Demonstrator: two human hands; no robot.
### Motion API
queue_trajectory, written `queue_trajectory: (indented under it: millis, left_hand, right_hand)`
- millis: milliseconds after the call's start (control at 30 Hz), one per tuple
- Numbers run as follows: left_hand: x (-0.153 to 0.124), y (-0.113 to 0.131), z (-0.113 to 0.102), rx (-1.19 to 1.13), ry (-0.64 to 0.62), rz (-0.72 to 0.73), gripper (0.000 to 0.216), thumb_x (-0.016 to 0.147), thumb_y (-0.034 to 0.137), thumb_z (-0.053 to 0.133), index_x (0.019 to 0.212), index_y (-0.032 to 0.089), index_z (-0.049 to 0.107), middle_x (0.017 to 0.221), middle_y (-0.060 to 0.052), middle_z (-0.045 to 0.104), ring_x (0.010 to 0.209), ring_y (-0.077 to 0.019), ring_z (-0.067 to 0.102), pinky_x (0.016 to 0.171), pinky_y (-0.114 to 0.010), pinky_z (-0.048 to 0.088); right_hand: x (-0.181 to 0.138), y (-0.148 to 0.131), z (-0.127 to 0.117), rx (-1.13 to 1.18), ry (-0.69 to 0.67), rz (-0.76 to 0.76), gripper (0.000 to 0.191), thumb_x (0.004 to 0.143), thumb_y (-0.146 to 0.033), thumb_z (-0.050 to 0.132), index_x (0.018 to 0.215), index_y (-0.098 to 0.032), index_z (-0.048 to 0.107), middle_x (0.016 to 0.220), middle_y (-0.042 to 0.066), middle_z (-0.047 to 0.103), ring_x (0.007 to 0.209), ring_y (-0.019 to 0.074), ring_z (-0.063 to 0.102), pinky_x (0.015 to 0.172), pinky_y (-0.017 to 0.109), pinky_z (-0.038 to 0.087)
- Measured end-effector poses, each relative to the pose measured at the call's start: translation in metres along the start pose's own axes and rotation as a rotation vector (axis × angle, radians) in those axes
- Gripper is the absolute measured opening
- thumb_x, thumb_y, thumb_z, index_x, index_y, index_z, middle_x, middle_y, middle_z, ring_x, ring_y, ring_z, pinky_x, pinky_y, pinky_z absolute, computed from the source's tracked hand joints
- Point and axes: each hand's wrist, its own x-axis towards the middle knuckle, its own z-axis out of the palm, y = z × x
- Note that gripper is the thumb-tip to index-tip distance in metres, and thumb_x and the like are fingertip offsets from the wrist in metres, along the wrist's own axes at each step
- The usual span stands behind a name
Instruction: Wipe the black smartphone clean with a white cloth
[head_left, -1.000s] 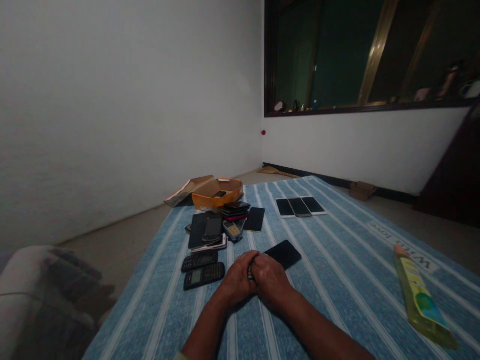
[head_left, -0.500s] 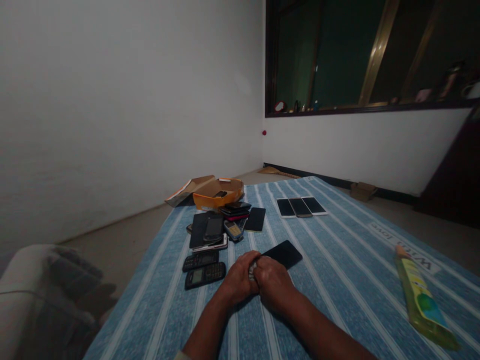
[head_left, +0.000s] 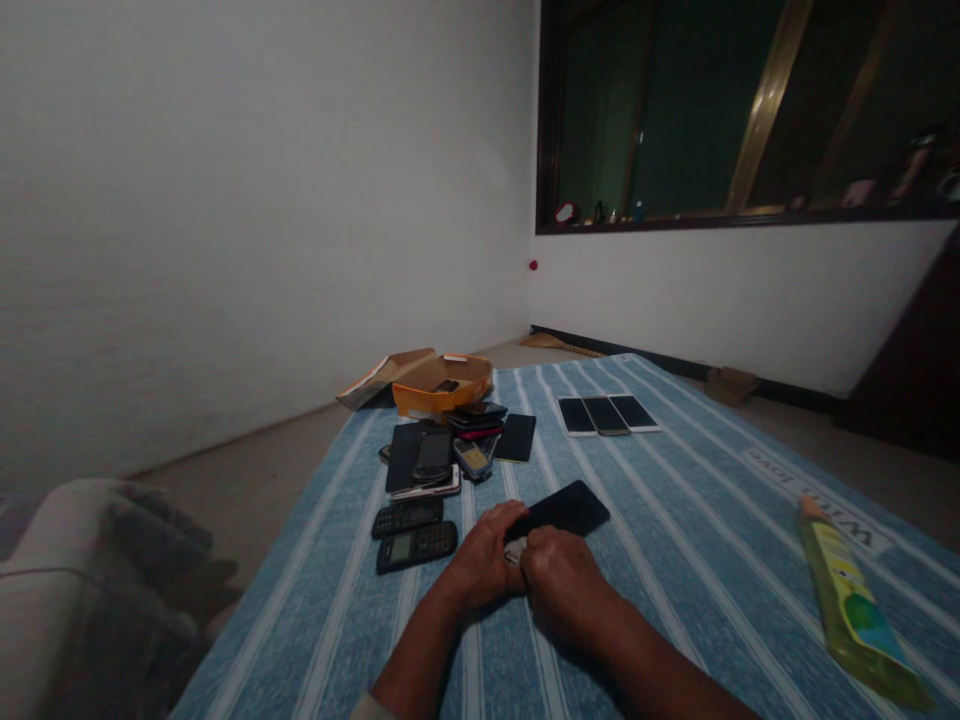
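Note:
My left hand (head_left: 487, 553) is closed around the near left end of a black smartphone (head_left: 571, 508), low over the striped cloth. Pressed close beside it, my right hand (head_left: 559, 575) is a fist on a small whitish piece, cloth or paper by its look (head_left: 516, 549), which shows between the two hands. Most of that piece is hidden by the fingers. Left of my hands lie two black keypad phones (head_left: 416, 545). Beyond them is a pile of phones (head_left: 431, 455), with a blue-grey keypad phone (head_left: 472, 460) at its right side.
An open orange cardboard box (head_left: 442, 387) with a phone inside stands behind the pile. One dark phone (head_left: 516, 438) lies beside the pile. Three smartphones (head_left: 607, 416) lie in a row farther right. A bottle of yellow-green liquid (head_left: 862, 610) lies near the right edge of the cloth (head_left: 675, 600).
My right hand has drawn slightly away from my left, so more of the whitish piece shows between them. The whole view has shifted a little. The other phones lie as before.

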Motion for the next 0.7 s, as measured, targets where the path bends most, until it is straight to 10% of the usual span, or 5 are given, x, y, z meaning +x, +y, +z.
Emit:
queue_trajectory:
  millis: [700]
  left_hand:
    - [0.003,-0.005,0.0,-0.01,-0.017,0.034,0.072,0.053,0.017,0.079,0.124,0.017,0.062,0.139,-0.015,0.055,0.131,-0.034,0.047,0.114,-0.047,0.032]
  right_hand:
    - [0.005,0.002,0.01,0.055,0.128,-0.049,0.025,0.084,-0.005,0.051,0.097,-0.008,0.072,0.093,0.014,0.069,0.093,0.0224,0.062,0.08,0.029,0.045]
